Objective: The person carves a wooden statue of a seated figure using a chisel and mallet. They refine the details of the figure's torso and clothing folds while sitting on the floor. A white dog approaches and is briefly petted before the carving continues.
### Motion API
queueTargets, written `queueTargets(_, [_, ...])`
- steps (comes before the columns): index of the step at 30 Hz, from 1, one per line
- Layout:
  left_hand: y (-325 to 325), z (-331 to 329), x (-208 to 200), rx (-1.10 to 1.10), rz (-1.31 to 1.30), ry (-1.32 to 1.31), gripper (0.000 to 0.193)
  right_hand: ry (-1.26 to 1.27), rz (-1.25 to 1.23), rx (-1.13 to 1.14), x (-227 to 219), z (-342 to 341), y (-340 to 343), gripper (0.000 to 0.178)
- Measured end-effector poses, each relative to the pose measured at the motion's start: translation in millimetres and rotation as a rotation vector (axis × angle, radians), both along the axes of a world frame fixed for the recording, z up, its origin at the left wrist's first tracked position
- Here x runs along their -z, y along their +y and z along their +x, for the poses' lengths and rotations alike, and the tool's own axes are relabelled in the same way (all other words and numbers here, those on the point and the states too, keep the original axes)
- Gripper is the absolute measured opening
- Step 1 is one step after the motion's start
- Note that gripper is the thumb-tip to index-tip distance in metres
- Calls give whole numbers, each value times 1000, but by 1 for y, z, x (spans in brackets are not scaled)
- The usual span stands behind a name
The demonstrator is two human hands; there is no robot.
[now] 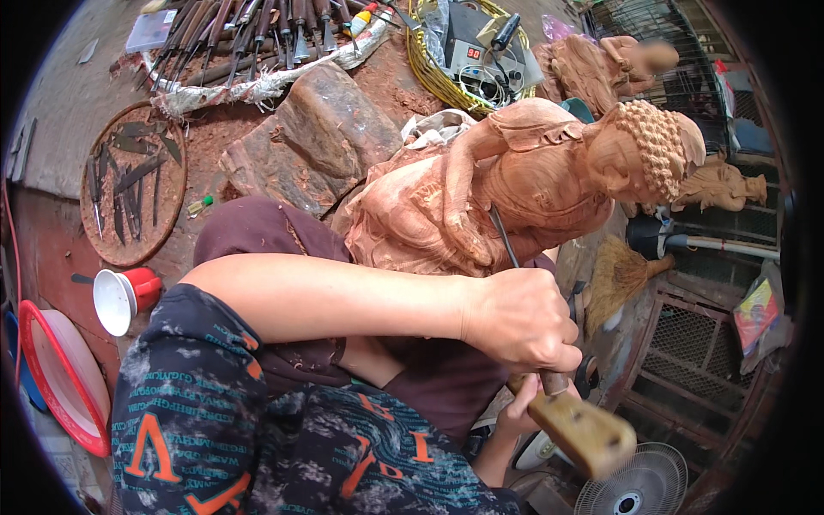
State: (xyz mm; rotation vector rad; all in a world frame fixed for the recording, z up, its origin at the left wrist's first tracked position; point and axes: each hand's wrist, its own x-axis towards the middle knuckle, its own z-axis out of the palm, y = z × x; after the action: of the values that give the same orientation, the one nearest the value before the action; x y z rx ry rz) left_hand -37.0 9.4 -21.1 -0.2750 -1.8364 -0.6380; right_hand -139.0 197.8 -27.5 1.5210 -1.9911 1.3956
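Observation:
A carved wooden seated figure [541,172] lies on its side across my lap, its curled-hair head toward the right. My left hand [524,319] is closed round a chisel [505,236], whose thin dark blade meets the wood beside the figure's forearm. The butt of its handle sticks out below my fist. Lower down, my right hand [518,410] is wrapped round the grip of a worn yellowish wooden mallet [584,429]. The mallet's head is close to the chisel butt; whether they touch I cannot tell. My left forearm hides part of my lap.
Many chisels [257,34] fill a cloth-rimmed tray at the back. Left are a round tray [154,245] of blades, a red-white cup [129,296] and a pink basin [64,378]. A wood block [318,129], control box [481,51], broom [618,275] and fan [635,489] stand around.

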Motion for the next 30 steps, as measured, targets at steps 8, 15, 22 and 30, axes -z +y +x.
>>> queueTargets(8, [-1, 6, 2, 13, -30, -47, 22, 18, 148, -107, -2, -4, 10, 36])
queueTargets(15, [1, 6, 6, -116, 23, -21, 23, -30, 221, -64, 3, -11, 22, 42])
queueTargets(22, [0, 4, 11, -199, 86, -26, 23, 66, 196, 27, 1, -9, 16, 30])
queueTargets(30, [1, 20, 5, -156, 73, -21, 25, -449, 165, 236, 34, -31, 46, 28])
